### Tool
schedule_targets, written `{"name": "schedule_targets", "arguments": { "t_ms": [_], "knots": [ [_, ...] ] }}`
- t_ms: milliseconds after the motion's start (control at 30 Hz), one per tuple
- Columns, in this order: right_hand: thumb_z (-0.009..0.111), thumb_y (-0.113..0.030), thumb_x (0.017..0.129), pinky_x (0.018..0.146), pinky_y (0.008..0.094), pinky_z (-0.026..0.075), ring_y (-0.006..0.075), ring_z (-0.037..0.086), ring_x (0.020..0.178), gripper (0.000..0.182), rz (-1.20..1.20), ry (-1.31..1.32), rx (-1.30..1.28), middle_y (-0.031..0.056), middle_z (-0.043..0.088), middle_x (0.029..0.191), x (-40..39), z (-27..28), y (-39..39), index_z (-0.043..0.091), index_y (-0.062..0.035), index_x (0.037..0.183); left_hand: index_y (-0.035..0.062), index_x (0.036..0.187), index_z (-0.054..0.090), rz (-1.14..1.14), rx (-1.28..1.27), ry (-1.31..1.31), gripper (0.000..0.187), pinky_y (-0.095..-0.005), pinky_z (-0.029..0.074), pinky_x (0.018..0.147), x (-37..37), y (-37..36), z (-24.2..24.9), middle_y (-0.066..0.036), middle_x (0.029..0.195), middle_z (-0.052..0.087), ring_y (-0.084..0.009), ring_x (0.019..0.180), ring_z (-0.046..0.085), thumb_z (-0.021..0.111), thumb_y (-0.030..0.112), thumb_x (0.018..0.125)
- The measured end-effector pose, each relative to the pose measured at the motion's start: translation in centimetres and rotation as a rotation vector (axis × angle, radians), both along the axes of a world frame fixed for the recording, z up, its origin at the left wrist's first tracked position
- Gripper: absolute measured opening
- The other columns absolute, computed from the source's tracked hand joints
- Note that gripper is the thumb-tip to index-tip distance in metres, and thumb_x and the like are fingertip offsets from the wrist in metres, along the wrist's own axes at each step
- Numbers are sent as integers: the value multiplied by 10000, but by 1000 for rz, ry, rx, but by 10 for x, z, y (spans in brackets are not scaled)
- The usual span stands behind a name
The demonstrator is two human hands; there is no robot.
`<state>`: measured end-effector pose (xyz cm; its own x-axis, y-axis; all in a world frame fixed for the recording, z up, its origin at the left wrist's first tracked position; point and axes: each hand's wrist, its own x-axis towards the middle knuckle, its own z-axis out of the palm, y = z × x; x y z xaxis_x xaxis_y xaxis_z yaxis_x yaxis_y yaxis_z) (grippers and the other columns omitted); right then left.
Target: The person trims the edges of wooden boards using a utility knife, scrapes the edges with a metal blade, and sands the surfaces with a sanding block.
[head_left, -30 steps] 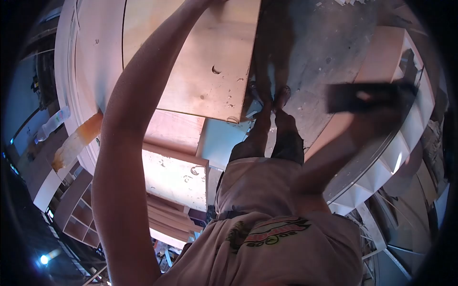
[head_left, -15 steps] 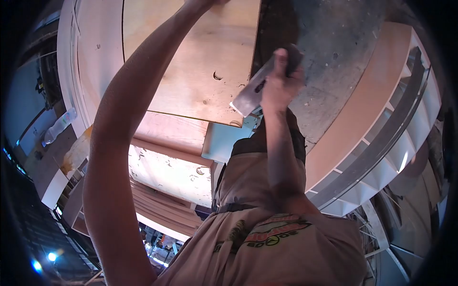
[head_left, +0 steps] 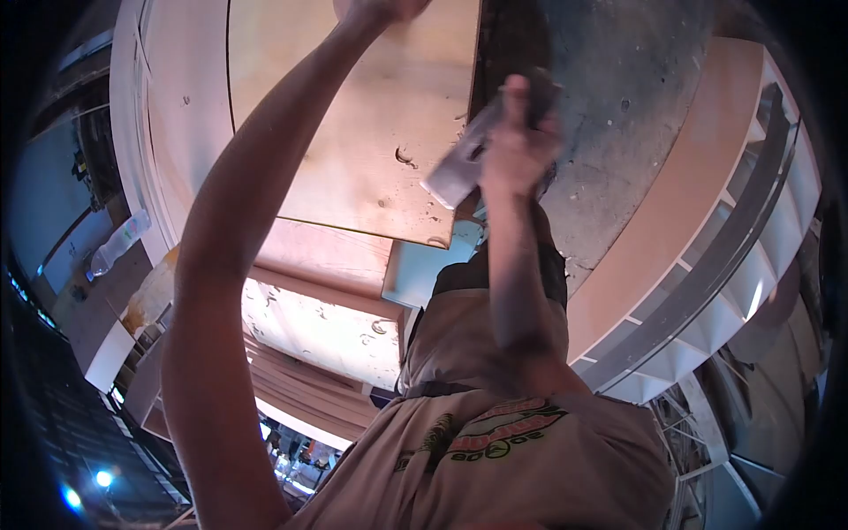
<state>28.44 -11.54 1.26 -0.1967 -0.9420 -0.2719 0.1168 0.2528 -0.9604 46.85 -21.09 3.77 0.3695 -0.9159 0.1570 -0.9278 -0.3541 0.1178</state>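
Note:
My right hand (head_left: 519, 159) is wrapped around what looks like a hand plane (head_left: 459, 170), a pale grey flat body with a dark opening. It is tilted, its near end over the board's right edge, and blurred by motion. A light wooden board (head_left: 353, 168) lies flat before me, with small curled shavings (head_left: 405, 157) near its right edge and near corner. My left arm reaches across the board to the top of the view. There my left hand (head_left: 393, 9) is at the board's far part, its fingers mostly cut off by the frame.
Under the board are more panels and a pale blue piece (head_left: 428, 261). A white surface with shavings (head_left: 327, 322) lies nearer me. On the right stands a long shelf-like frame with compartments (head_left: 715, 238) on the concrete floor (head_left: 609, 141). A plastic bottle (head_left: 117, 246) lies at left.
The plane in my right hand has shifted slightly up and left. More of my left hand shows at the top. The view has shifted a little.

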Motion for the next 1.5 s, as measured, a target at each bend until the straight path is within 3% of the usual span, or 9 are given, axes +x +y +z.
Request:
{"name": "schedule_targets", "arguments": {
  "t_ms": [300, 400, 567, 733, 800, 1100, 1233, 1300, 1500],
  "knots": [
    [647, -259, 881, 540, 244, 437, 101, 559, 587, 215, -106, -193, 130, 6, 625, 718, -3, 6, -34, 625, -55, 816, 156, 1444, 309, 93, 19, 32, 762, -577, 101, 1108, -2, 3, 0, -219, 1500, 218, -392, 1400, 150, 417, 633, 860],
    [649, -238, 873, 545, 293, 471, 153, 582, 588, 217, -62, 438, -453, 52, 643, 697, 39, -45, -42, 660, -25, 912, 150, 1444, 309, 77, 9, 37, 770, -579, 101, 1107, -2, 7, -2, -223, 1497, 223, -399, 1398, 150, 426, 632, 855],
    [682, -226, 848, 604, 305, 458, 141, 581, 658, 235, -173, -125, 7, 67, 658, 708, 16, -8, -71, 669, 7, 865, 141, 1440, 313, 70, -2, 43, 767, -588, 98, 1103, 1, 2, 2, -234, 1493, 223, -416, 1393, 148, 435, 621, 855],
    [657, -183, 865, 689, 313, 472, 158, 600, 707, 211, -24, 179, -204, 58, 671, 786, 40, -24, -84, 660, 22, 915, 144, 1454, 275, 59, 55, 59, 746, -598, 81, 1100, -1, 5, 5, -252, 1494, 202, -435, 1390, 134, 424, 584, 871],
    [671, -188, 855, 729, 294, 458, 140, 592, 756, 213, -132, -287, 8, 57, 675, 823, 27, -23, -95, 659, 21, 895, 148, 1460, 261, 57, 52, 54, 739, -595, 74, 1102, 4, 3, 0, -247, 1499, 191, -434, 1392, 125, 411, 575, 876],
    [660, -128, 847, 586, 305, 482, 176, 589, 640, 178, -97, 10, -304, 116, 662, 859, 74, -35, -129, 644, 19, 945, 132, 1445, 270, -46, 29, -205, 717, -577, 158, 1091, 12, 15, -17, -195, 1483, 258, -390, 1378, 211, 537, 441, 856],
    [617, -111, 867, 684, 323, 464, 179, 568, 693, 162, -201, -328, -14, 111, 639, 768, 43, -10, -147, 630, 49, 879, 129, 1449, 259, -45, 15, 109, 785, -641, 22, 1069, 17, 16, -20, -249, 1487, 184, -432, 1389, 89, 366, 621, 847],
    [613, -112, 871, 718, 324, 472, 205, 572, 709, 159, 11, 265, -72, 94, 638, 782, 68, -13, -145, 614, 41, 912, 119, 1456, 246, -39, 44, 75, 837, -637, 40, 1070, 18, 11, -16, -259, 1482, 188, -432, 1389, 104, 416, 647, 829],
    [649, -201, 862, 690, 299, 446, 141, 573, 731, 244, -148, -258, 1, 79, 640, 750, 61, -20, -166, 629, 39, 822, 104, 1449, 267, -89, 53, 105, 1013, -653, 64, 1058, 13, 20, -7, -266, 1478, 187, -434, 1383, 125, 476, 777, 722]
  ]
}}
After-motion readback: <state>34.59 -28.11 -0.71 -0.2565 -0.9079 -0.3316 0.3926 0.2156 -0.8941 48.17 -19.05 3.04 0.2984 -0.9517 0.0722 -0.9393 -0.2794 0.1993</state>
